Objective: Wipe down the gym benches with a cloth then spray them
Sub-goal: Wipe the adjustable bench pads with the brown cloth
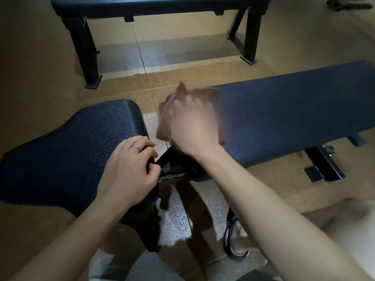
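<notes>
Wiping is underway: my right hand (192, 126), blurred, presses the brown cloth (205, 98) flat at the back pad's (294, 114) near end; my left hand (129, 169) grips the seat pad's (71, 155) edge. Far bench (160, 7) and spraying probably remain.

A black bench seat pad (67, 151) sits at left, its long back pad (294, 118) at right, a gap between them. A brown cloth (194, 106), blurred, lies on the back pad's near end. Both stand on speckled tan floor (40, 78), a second bench (158, 7) beyond.
</notes>
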The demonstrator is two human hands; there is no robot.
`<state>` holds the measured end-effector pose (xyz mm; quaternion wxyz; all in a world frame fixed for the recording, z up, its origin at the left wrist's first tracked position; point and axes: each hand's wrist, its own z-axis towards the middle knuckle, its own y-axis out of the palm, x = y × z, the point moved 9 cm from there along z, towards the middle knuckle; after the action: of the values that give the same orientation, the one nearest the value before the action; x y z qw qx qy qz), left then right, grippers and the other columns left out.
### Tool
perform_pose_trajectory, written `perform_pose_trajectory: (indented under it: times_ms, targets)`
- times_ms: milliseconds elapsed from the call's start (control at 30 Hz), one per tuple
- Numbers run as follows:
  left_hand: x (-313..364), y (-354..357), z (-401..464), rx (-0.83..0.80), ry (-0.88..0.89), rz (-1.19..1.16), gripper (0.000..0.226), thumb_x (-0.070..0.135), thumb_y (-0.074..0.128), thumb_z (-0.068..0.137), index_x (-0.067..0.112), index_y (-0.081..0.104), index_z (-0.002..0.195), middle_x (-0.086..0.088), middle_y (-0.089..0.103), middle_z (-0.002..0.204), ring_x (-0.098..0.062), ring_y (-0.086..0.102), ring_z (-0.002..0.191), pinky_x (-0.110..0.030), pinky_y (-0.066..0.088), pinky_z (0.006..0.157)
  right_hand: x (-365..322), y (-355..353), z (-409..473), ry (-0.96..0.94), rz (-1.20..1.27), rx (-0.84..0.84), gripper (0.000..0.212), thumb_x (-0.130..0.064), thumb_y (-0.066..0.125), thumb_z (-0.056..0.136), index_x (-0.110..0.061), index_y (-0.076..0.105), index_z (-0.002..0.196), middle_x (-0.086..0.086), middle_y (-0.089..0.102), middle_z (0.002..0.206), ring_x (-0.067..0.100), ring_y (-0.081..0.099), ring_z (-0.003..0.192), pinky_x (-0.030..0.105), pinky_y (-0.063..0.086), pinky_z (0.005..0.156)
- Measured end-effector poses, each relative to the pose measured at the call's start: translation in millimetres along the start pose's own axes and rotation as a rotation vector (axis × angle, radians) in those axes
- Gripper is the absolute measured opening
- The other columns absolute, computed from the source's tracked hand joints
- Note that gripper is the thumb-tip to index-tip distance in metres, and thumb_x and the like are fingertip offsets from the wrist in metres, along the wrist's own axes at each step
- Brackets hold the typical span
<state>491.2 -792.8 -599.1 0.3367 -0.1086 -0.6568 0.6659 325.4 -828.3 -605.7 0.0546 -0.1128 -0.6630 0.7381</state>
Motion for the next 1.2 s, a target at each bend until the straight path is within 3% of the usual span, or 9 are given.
perform_pose_trajectory:
  times_ms: [133, 300, 400, 533, 667, 767, 933, 1033, 1200]
  targets:
    - [1, 0, -2, -0.012, 0.0, 0.002, 0.029, 0.023, 0.053, 0.084, 0.014, 0.077, 0.097, 0.004, 0.068, 0.118, -0.019, 0.053, 0.127, -0.027, 0.026, 0.115, -29, 3, -56, -0.253, 0.008, 0.061, 0.044, -0.035, 0.046, 0.094, -0.02, 0.07, 0.128, 0.009, 0.054, 0.15, 0.033, 0.043, 0.141, 0.055, 0.023, 0.12]
    - [-3, 0, -5, -0.034, 0.016, -0.036, 0.035, 0.027, 0.049, 0.087, 0.016, 0.079, 0.103, 0.007, 0.068, 0.124, -0.014, 0.05, 0.134, -0.036, 0.033, 0.118, 61, -15, -72, -0.02, 0.038, 0.12, 0.051, -0.042, 0.037, 0.101, -0.027, 0.058, 0.144, 0.004, 0.055, 0.15, 0.024, 0.046, 0.141, 0.049, 0.028, 0.12]
    - [-4, 0, -5, -0.035, 0.012, -0.03, 0.036, 0.028, 0.048, 0.087, 0.017, 0.079, 0.104, 0.007, 0.067, 0.125, -0.014, 0.049, 0.135, -0.032, 0.029, 0.118, 126, -21, -105, 0.17, 0.003, 0.155, 0.052, -0.039, 0.035, 0.101, -0.023, 0.057, 0.145, 0.006, 0.054, 0.15, 0.026, 0.042, 0.143, 0.051, 0.026, 0.121]
    - [-2, 2, -4, -0.029, 0.0, -0.017, 0.031, 0.025, 0.051, 0.086, 0.016, 0.078, 0.1, 0.006, 0.068, 0.123, -0.016, 0.05, 0.133, -0.033, 0.031, 0.116, 117, -22, -103, 0.336, -0.044, 0.171, 0.058, -0.05, 0.036, 0.098, -0.02, 0.061, 0.141, 0.009, 0.057, 0.146, 0.03, 0.045, 0.139, 0.053, 0.021, 0.123]
    - [-2, 3, -4, -0.044, -0.007, -0.006, 0.023, 0.018, 0.06, 0.086, 0.015, 0.078, 0.101, 0.005, 0.068, 0.122, -0.016, 0.05, 0.132, -0.035, 0.034, 0.116, 35, -16, -77, 0.049, 0.003, 0.067, 0.068, -0.063, 0.039, 0.092, -0.025, 0.056, 0.146, 0.009, 0.05, 0.154, 0.032, 0.043, 0.141, 0.053, 0.021, 0.122]
    - [-3, 4, -3, -0.052, -0.012, 0.001, 0.022, 0.017, 0.063, 0.086, 0.016, 0.078, 0.102, 0.005, 0.068, 0.122, -0.016, 0.051, 0.132, -0.035, 0.033, 0.117, -4, -5, -47, -0.149, -0.034, -0.027, 0.066, -0.061, 0.045, 0.09, -0.03, 0.052, 0.148, 0.009, 0.042, 0.16, 0.032, 0.036, 0.146, 0.053, 0.018, 0.123]
    - [-6, 1, -2, -0.037, 0.006, -0.031, 0.03, 0.025, 0.053, 0.086, 0.018, 0.078, 0.101, 0.009, 0.068, 0.121, -0.014, 0.051, 0.132, -0.032, 0.031, 0.116, -16, -1, 32, -0.211, -0.009, -0.054, 0.051, -0.048, 0.045, 0.088, -0.032, 0.063, 0.133, 0.001, 0.054, 0.146, 0.025, 0.046, 0.135, 0.049, 0.025, 0.117]
    - [-6, 0, -1, -0.033, 0.006, -0.051, 0.034, 0.028, 0.051, 0.085, 0.019, 0.079, 0.102, 0.011, 0.068, 0.123, -0.012, 0.05, 0.133, -0.033, 0.031, 0.118, 19, -4, 66, -0.135, 0.016, -0.03, 0.051, -0.049, 0.033, 0.094, -0.033, 0.064, 0.131, -0.001, 0.066, 0.131, 0.023, 0.055, 0.125, 0.044, 0.032, 0.11]
    - [-6, 1, -3, -0.031, -0.01, -0.053, 0.034, 0.028, 0.05, 0.087, 0.02, 0.078, 0.104, 0.012, 0.066, 0.125, -0.011, 0.048, 0.136, -0.033, 0.03, 0.119, 170, -23, 68, 0.17, 0.042, 0.082, 0.055, -0.042, 0.029, 0.094, -0.029, 0.065, 0.133, 0.009, 0.065, 0.131, 0.032, 0.056, 0.125, 0.044, 0.039, 0.109]
